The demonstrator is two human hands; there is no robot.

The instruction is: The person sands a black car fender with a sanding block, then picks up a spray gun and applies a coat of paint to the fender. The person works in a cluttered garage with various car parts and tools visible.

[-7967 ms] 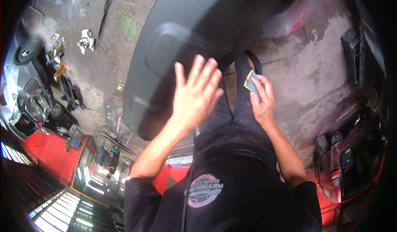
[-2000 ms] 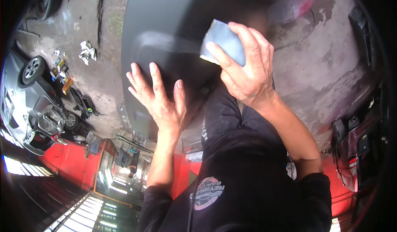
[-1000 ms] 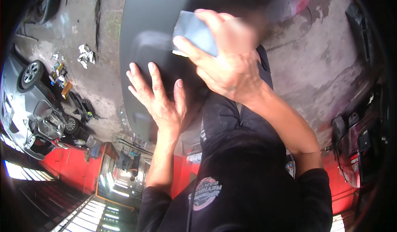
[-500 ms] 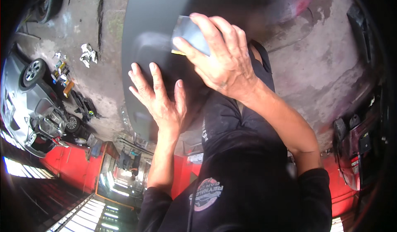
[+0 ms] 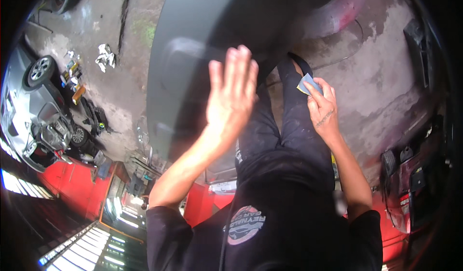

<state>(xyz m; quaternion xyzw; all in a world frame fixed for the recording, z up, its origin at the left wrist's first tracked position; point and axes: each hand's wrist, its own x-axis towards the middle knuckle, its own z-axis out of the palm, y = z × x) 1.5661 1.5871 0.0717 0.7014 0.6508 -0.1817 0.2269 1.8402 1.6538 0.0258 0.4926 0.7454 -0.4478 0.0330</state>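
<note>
A large dark grey car body panel [image 5: 181, 78], smooth and matte with a curved left edge, lies in front of me. Over its right part is my left hand [image 5: 231, 90], its fingers stretched out and holding nothing; I cannot tell whether the palm touches the surface. Off the panel, beside my right leg, my right hand [image 5: 324, 107] pinches a small grey-blue sanding pad [image 5: 308, 83] with a yellowish edge between thumb and fingers. A pale, hazy patch [image 5: 185, 46] shows on the upper middle of the panel.
Stained concrete floor [image 5: 376, 83] stretches out on both sides. To the left stand a silver car [image 5: 43, 95] with its front end opened up, several small tools and bottles [image 5: 74, 80], and crumpled paper [image 5: 105, 57]. A dark red car part [image 5: 402, 174] is at the right.
My right hand has lifted the sanding pad off the panel and carried it right, beside my leg. My left hand has moved up and to the right across the panel.
</note>
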